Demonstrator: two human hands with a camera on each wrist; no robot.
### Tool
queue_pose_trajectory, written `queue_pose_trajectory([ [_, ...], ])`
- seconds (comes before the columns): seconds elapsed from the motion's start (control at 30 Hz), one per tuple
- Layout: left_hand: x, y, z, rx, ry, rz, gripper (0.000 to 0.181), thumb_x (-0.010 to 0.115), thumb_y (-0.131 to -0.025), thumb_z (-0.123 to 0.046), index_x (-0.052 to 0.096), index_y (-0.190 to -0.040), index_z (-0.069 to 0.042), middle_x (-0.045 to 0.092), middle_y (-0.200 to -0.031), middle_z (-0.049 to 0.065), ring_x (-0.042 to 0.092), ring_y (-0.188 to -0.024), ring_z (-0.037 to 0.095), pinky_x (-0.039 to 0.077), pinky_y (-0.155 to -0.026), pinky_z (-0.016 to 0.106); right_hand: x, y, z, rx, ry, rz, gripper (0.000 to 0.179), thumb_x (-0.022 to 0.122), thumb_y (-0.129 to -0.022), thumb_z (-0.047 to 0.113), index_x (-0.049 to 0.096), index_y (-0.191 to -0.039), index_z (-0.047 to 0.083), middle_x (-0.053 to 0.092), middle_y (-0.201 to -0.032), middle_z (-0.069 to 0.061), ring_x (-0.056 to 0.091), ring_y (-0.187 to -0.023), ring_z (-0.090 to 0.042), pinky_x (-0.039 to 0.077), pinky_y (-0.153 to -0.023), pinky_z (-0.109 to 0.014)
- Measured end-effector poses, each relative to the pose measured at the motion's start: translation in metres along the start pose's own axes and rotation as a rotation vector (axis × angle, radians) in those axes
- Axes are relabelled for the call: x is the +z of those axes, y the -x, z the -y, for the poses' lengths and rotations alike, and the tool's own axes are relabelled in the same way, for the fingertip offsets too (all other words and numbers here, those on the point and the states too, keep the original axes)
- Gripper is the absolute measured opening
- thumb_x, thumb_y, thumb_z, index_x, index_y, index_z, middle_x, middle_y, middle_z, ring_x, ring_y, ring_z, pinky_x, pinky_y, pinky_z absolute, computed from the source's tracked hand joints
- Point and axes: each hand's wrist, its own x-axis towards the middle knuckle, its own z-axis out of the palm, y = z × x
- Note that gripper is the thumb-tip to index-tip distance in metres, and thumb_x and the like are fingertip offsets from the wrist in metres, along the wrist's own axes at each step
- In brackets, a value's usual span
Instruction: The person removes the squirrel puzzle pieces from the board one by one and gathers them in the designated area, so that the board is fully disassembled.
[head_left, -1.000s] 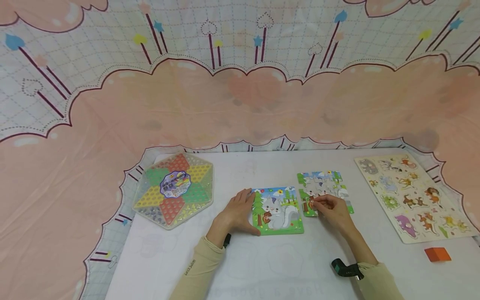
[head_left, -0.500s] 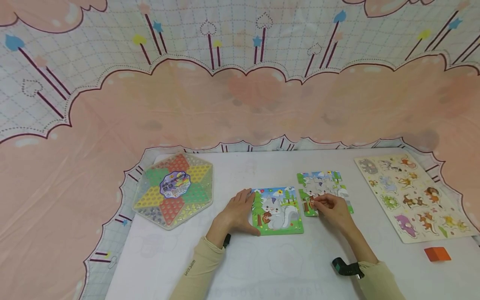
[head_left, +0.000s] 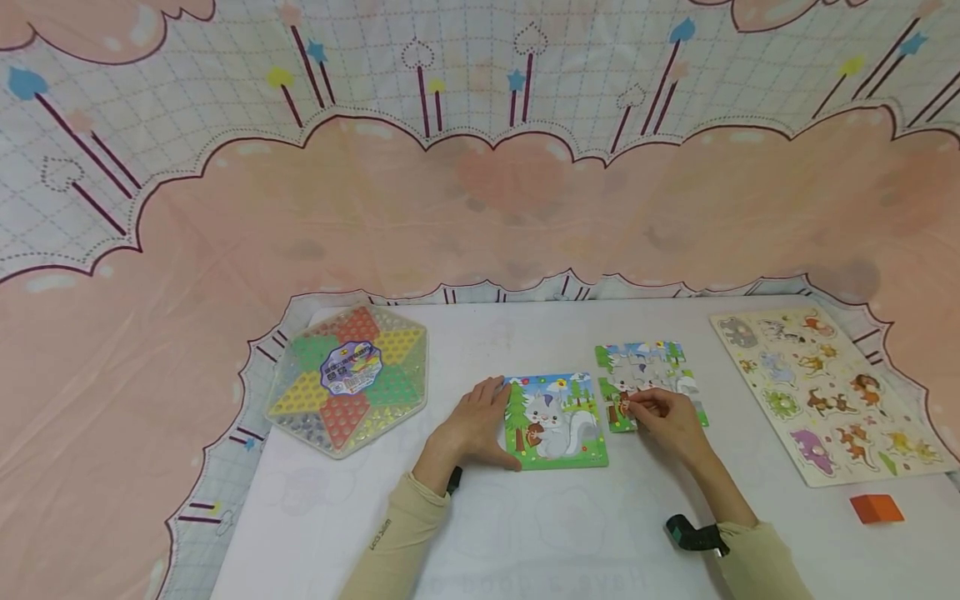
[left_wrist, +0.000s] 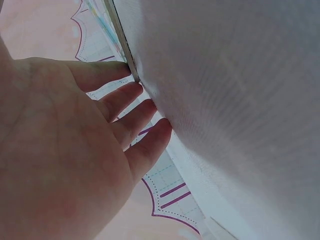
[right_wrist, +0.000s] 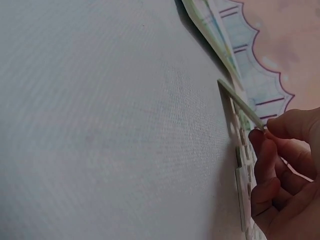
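Observation:
A square board with a squirrel picture (head_left: 558,429) lies flat at the middle of the table. My left hand (head_left: 474,423) rests at its left side, thumb at the near left corner and fingers along the edge; in the left wrist view the fingers (left_wrist: 145,117) are fairly straight and spread. To the board's right lies a matching squirrel jigsaw (head_left: 645,358) of several pieces set close together. Between thumb and fingertips my right hand (head_left: 671,425) pinches a jigsaw piece (right_wrist: 241,104), tilted up at the jigsaw's near left part. The hand covers the jigsaw's near middle.
A hexagonal Chinese checkers board (head_left: 401,350) with a purple label lies at the left. Towards the right is a cream animal puzzle board (head_left: 817,400), an orange block (head_left: 876,508) in front of it. A patterned cloth (head_left: 525,208) hangs behind the white table (head_left: 510,542).
Both hands hold nearly the same position. The view shifts very slightly; the board, the jigsaw and the pinched piece show no clear movement.

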Motion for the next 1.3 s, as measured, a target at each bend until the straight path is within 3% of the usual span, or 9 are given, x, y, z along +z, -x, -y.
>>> queue_pose_trajectory([
  [0.23, 0.0, 0.0002, -0.0001, -0.003, 0.001, -0.003, 0.121, 0.086, -0.065, -0.057, 0.026, -0.153, 0.001, 0.022, -0.158, 0.019, 0.019, -0.147, 0.035, 0.026, -0.115, 0.049, -0.0012, 0.0021, 0.0035, -0.011, 0.112, 0.012, 0.019, 0.068, -0.092, 0.01, 0.071, -0.103, -0.005, 0.069, -0.085, -0.009, 0.058, -0.071, -0.015, 0.047, -0.06, -0.024],
  [0.53, 0.0, -0.0008, -0.0002, -0.004, -0.003, 0.002, 0.122, 0.086, -0.065, -0.057, 0.026, -0.154, 0.001, 0.022, -0.158, 0.018, 0.019, -0.146, 0.034, 0.026, -0.115, 0.048, 0.0003, 0.003, 0.0022, -0.064, 0.239, 0.007, 0.019, 0.064, -0.087, 0.0, 0.07, -0.105, -0.005, 0.068, -0.087, -0.011, 0.059, -0.072, -0.018, 0.047, -0.061, -0.029],
  [1.03, -0.0006, -0.0009, -0.0002, -0.009, -0.001, 0.006, 0.122, 0.086, -0.065, -0.057, 0.026, -0.154, 0.001, 0.021, -0.159, 0.018, 0.018, -0.147, 0.035, 0.025, -0.116, 0.048, -0.0006, 0.005, 0.0033, -0.119, 0.284, 0.012, 0.015, 0.065, -0.087, 0.0, 0.071, -0.101, -0.003, 0.067, -0.086, -0.009, 0.058, -0.071, -0.018, 0.046, -0.061, -0.03],
  [1.3, -0.0009, -0.0007, -0.0005, -0.011, 0.005, 0.011, 0.122, 0.086, -0.065, -0.056, 0.025, -0.154, 0.001, 0.021, -0.159, 0.019, 0.018, -0.147, 0.035, 0.025, -0.116, 0.049, 0.0011, 0.0059, 0.0023, -0.129, 0.319, 0.018, 0.017, 0.073, -0.086, 0.008, 0.071, -0.099, -0.003, 0.065, -0.088, -0.007, 0.056, -0.072, -0.017, 0.045, -0.062, -0.031],
])
